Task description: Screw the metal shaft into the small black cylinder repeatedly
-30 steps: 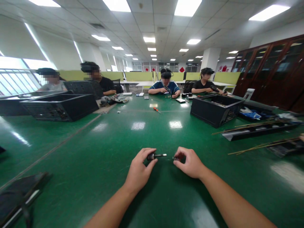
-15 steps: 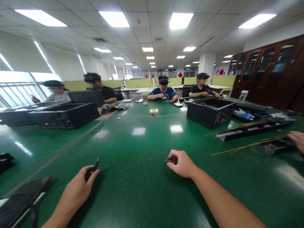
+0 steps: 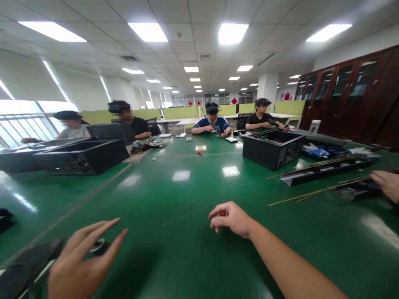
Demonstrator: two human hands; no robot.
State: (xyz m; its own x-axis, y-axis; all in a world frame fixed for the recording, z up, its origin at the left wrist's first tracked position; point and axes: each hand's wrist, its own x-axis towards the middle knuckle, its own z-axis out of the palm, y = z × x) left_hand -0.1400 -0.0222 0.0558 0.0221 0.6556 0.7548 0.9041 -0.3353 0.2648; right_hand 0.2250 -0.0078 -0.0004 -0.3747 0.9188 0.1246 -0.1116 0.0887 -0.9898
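My left hand (image 3: 85,253) is at the lower left above the green table (image 3: 174,249), its fingers stretched out and the thumb apart. Between thumb and fingers shows a small dark object (image 3: 99,246) with a pale round end; whether it rests on the table cannot be made out. Right of the middle, my right hand (image 3: 232,218) is closed in a pinch low over the tabletop. A small dark, metallic piece (image 3: 211,216) sticks out at its fingertips, too small to name, and the fingers hide most of it.
A dark flat case (image 3: 34,259) lies beside my left hand. Farther off are an orange screwdriver (image 3: 201,153), black computer cases (image 3: 271,147) and thin brass-coloured rods (image 3: 293,198). Another person's hand (image 3: 386,185) is at the right edge; several people sit across the table.
My left hand has opened from its grip on the small dark object and come nearer. My right hand has shifted slightly left and down, still pinching the small piece. The view has tilted slightly.
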